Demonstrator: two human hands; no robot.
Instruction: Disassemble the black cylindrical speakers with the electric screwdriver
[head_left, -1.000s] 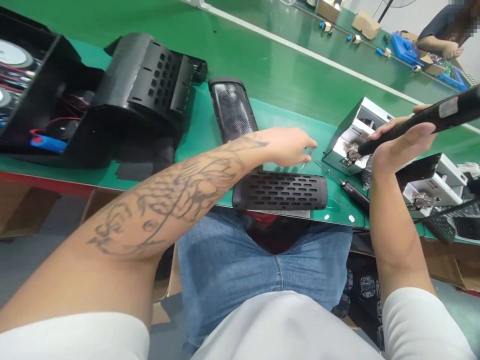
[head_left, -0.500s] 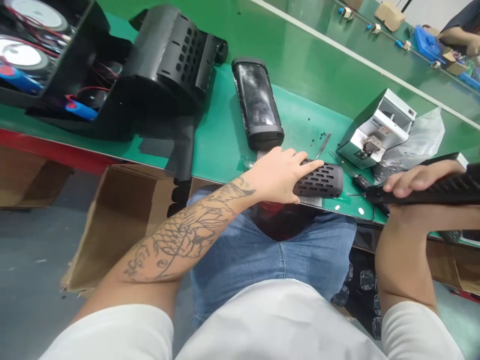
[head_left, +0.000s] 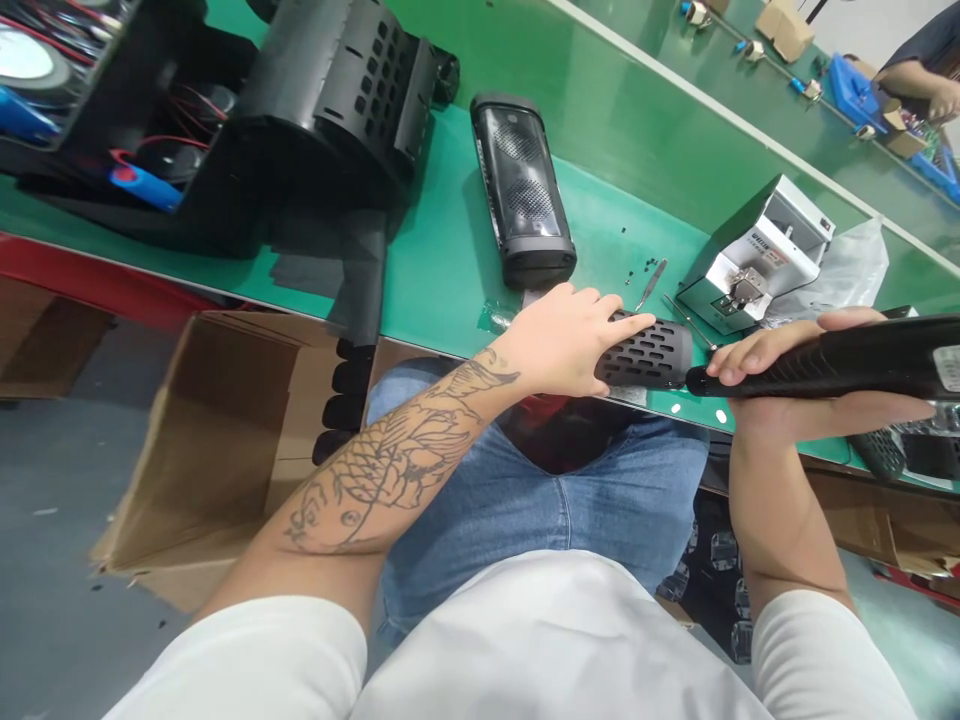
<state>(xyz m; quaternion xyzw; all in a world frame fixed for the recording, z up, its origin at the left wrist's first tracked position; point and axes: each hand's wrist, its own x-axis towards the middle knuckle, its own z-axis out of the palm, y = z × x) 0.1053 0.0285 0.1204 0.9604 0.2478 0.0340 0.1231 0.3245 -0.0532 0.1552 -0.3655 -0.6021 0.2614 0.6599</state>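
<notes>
My left hand (head_left: 566,343) grips a black cylindrical housing with slotted holes (head_left: 646,350) near the table's front edge, its index finger lying along the top. To the right, my right hand (head_left: 780,365) is wrapped round a long black power screwdriver (head_left: 862,358), held nearly level. The driver's tip end meets the right end of the slotted housing; the bit itself is hidden. Behind my left hand stands a black speaker unit with a glossy front (head_left: 523,190).
Large black housings (head_left: 322,90) with wires fill the left. A silver machine (head_left: 757,255), tweezers (head_left: 652,284) and small screws lie at the right back. An open cardboard box (head_left: 195,440) is below the edge. Another person's hand (head_left: 945,100) shows far right.
My right hand has brought the screwdriver left, up against the end of the slotted housing. My left hand still holds the housing. The camera view has shifted slightly.
</notes>
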